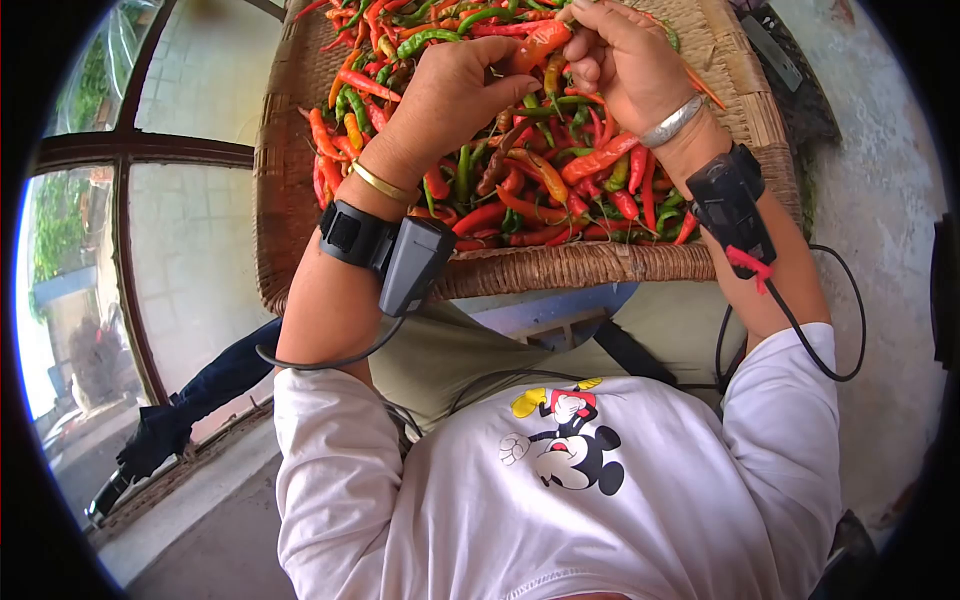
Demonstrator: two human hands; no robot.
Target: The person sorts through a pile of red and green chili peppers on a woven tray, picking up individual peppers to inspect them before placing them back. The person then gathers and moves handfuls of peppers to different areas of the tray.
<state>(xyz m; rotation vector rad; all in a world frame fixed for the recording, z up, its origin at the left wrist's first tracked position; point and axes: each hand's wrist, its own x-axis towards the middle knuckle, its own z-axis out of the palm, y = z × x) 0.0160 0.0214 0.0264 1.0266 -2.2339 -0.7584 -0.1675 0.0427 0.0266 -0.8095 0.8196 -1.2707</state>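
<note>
Above the wicker basket (640, 265), an orange-red chili pepper (541, 46) is held between my two hands. My left hand (455, 88) is closed, with thumb and fingers round the pepper's left end. My right hand (628, 62) pinches at the pepper's other end, close to the top of the view. Whether the stem is between those right fingertips is hidden. Beneath both hands lies a heap of red, green and orange chili peppers (535, 187) that fills much of the basket.
On the left is a window frame (122, 146) with a folded dark umbrella (215, 385) leaning by it. Cables (850, 300) hang from the wrist devices. The basket's near rim is just beyond my lap (440, 350). A grey wall or floor surface (875, 250) is at right.
</note>
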